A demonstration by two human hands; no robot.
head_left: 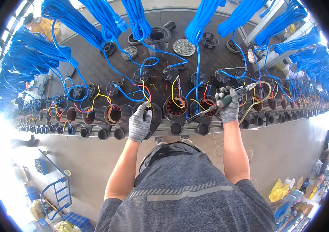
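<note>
My left hand [139,124], in a grey glove, is at the mouth of a dark motor housing [156,116]. Its fingertips close around thin red and yellow wires [147,92] that come down from a black end cap above. Gloved as well, my right hand [229,106] grips a power screwdriver [224,101] with a dark green body. The screwdriver lies slantwise, its bit pointing left and down over the housings, and a pale hose [269,92] loops from its rear end. Between my hands stands an open housing [175,107] with reddish windings inside and a yellow wire across it.
Housings line the bench's near edge on both sides. Bundles of blue cable [135,19] hang above, their ends running down to black caps [170,74]. A dish of small metal parts [184,47] sits farther back. A blue trolley [60,195] stands on the floor behind, at left.
</note>
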